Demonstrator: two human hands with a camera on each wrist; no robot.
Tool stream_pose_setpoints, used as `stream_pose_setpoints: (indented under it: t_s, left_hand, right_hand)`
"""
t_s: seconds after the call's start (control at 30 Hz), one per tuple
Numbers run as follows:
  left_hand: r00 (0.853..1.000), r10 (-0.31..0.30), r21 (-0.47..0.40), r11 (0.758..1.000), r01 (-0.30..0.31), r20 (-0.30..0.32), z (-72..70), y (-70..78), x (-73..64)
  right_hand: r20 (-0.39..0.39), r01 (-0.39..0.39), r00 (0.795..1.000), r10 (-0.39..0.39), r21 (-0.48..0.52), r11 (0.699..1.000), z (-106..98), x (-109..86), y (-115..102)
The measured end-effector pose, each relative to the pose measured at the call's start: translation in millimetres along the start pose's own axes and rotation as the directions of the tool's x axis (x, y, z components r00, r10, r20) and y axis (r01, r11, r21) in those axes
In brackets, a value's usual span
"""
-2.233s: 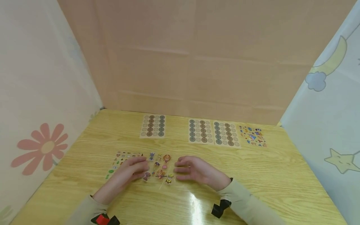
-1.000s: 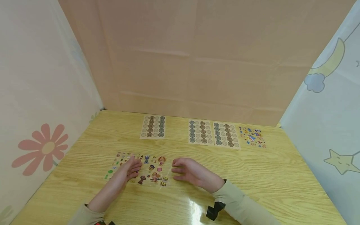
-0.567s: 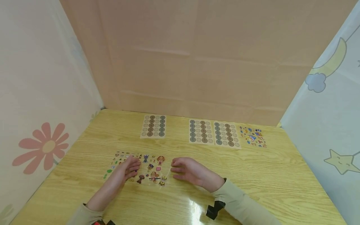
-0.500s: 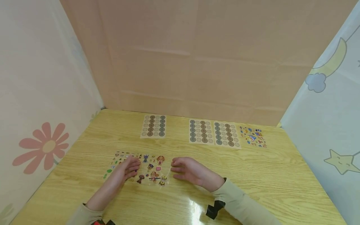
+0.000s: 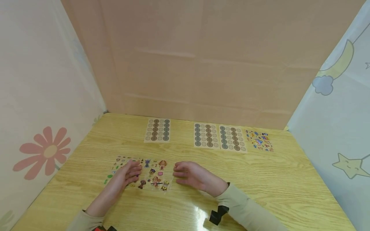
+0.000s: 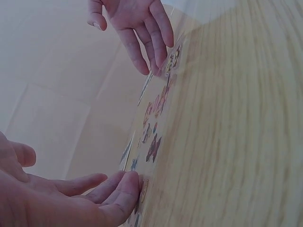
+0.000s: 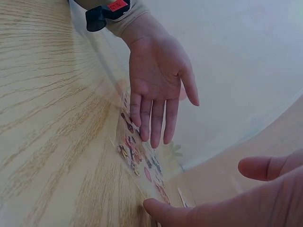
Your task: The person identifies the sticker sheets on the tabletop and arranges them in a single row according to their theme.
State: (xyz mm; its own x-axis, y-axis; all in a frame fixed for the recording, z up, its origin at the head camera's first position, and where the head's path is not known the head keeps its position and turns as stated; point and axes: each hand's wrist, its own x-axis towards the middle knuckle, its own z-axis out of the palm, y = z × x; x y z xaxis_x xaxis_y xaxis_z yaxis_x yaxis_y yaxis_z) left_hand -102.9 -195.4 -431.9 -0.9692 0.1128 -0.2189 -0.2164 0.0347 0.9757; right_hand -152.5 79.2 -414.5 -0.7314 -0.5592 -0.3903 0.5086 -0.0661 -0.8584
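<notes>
A clear sticker sheet (image 5: 156, 173) printed with cartoon pups and small items lies on the wood-grain table in front of me. My left hand (image 5: 124, 176) is over its left part, fingers relaxed and fairly straight, covering some stickers. In the left wrist view the fingertips (image 6: 127, 182) rest on or just above the sheet. Beside the sheet's right edge is my right hand (image 5: 193, 176), its fingers spread and loosely bent. Its fingertips are at that edge; whether they touch it I cannot tell. Neither hand holds anything.
Toward the back of the table (image 5: 260, 186) lie a sheet of printed circles (image 5: 157, 130), two more circle sheets (image 5: 206, 135) side by side, and a colourful sticker sheet (image 5: 259, 140) at the right. Fabric-like walls (image 5: 188, 64) enclose the back and sides.
Over about two seconds the sticker sheet has shifted a little left. The left hand has moved left, uncovering more pup stickers, and the right hand has followed the sheet's edge slightly left.
</notes>
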Motion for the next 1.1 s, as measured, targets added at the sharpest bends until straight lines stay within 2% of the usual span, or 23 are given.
stream_pose_setpoints:
  t_s: [0.23, 0.4, 0.53, 0.67, 0.87, 0.97, 1.1]
  left_hand:
    - [1.0, -0.013, 0.0, 1.0, 0.013, 0.008, 5.9, 5.1, 2.8]
    - [1.0, -0.013, -0.008, 1.0, 0.013, 0.016, 22.0, 14.6, 10.8]
    - [0.995, -0.002, -0.022, 1.0, 0.004, 0.101, 40.9, 22.8, 21.4]
    - [0.974, 0.027, -0.023, 0.999, -0.022, 0.223, 64.0, 30.5, 32.2]
    - [0.949, 0.056, -0.046, 0.998, -0.043, 0.312, 100.1, 43.6, 49.6]
    - [0.931, 0.065, -0.05, 0.997, -0.05, 0.36, 112.7, 49.3, 59.6]
    - [0.906, 0.068, -0.081, 0.996, -0.038, 0.417, 125.3, 55.7, 72.4]
  right_hand:
    - [0.014, 0.014, 1.0, -0.013, -0.005, 1.0, -5.6, -2.5, -0.9]
    - [0.024, 0.021, 0.999, -0.021, 0.007, 1.0, -13.7, -6.6, -5.3]
    - [0.019, 0.022, 1.0, -0.022, 0.029, 0.999, -26.4, -13.5, -11.2]
    - [0.01, 0.041, 0.999, -0.042, 0.053, 0.998, -49.0, -23.8, -19.1]
    - [-0.041, 0.123, 0.992, -0.119, 0.091, 0.988, -92.7, -44.2, -35.2]
    - [-0.078, 0.16, 0.985, -0.152, 0.111, 0.981, -116.3, -57.8, -43.2]
    - [-0.114, 0.208, 0.976, -0.187, 0.205, 0.957, -150.4, -75.6, -51.3]
